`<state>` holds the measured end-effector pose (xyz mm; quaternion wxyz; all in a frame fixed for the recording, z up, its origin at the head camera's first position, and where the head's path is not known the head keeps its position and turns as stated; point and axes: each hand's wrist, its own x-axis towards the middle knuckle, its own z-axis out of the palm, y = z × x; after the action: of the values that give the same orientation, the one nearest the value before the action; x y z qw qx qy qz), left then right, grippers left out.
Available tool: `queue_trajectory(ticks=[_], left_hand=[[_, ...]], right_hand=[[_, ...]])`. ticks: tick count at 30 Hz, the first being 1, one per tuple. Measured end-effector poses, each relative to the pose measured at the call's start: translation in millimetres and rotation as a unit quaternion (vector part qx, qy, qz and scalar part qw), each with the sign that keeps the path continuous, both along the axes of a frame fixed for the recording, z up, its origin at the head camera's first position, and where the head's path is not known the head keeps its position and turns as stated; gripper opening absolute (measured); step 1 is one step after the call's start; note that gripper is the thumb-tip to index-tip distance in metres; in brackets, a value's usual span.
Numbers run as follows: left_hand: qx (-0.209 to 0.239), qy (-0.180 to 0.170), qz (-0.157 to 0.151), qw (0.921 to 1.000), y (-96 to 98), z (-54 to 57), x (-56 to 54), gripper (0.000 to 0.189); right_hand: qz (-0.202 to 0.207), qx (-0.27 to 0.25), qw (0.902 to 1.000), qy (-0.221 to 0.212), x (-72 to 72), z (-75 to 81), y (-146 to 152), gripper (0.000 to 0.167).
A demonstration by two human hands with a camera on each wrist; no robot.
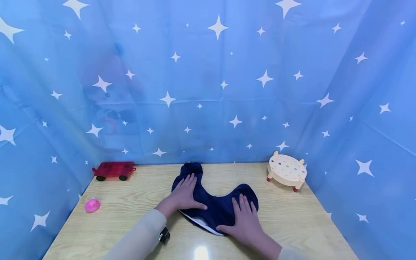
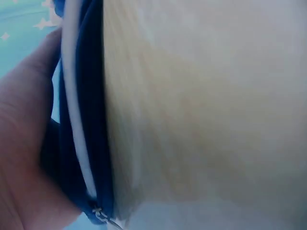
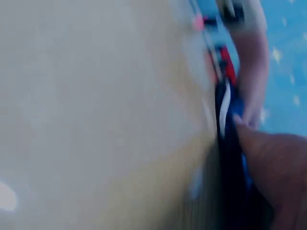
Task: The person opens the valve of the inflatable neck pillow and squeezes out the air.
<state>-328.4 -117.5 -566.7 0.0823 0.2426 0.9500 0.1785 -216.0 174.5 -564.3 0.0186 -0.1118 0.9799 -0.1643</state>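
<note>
A navy U-shaped neck pillow cover lies rather flat on the wooden table, its curved outer edge toward me and a pale strip showing along it. My left hand rests on its left arm with the fingers extended and the thumb pointing right. On the right arm of the cover, my right hand lies with spread fingers. The left wrist view shows a white band along the edge and a metal zipper pull at its end. The palm sides are hidden.
A red toy wagon with black wheels stands at the back left, and a small pink toy lies in front of it. A cream, dotted toy stool stands at the back right. Blue star-patterned curtains enclose the table.
</note>
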Motion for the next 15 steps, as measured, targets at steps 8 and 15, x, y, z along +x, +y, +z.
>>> queue_trajectory(ticks=[8,15], left_hand=[[-0.031,0.028,-0.031,0.9986,5.4,16.2,-7.4,0.123],[0.01,0.074,0.123,0.9896,60.2,26.2,61.0,0.101]], right_hand=[[0.07,-0.014,0.9956,0.061,11.5,31.3,-1.9,0.063],[0.244,-0.055,0.9591,0.133,-47.4,20.5,50.4,0.018]])
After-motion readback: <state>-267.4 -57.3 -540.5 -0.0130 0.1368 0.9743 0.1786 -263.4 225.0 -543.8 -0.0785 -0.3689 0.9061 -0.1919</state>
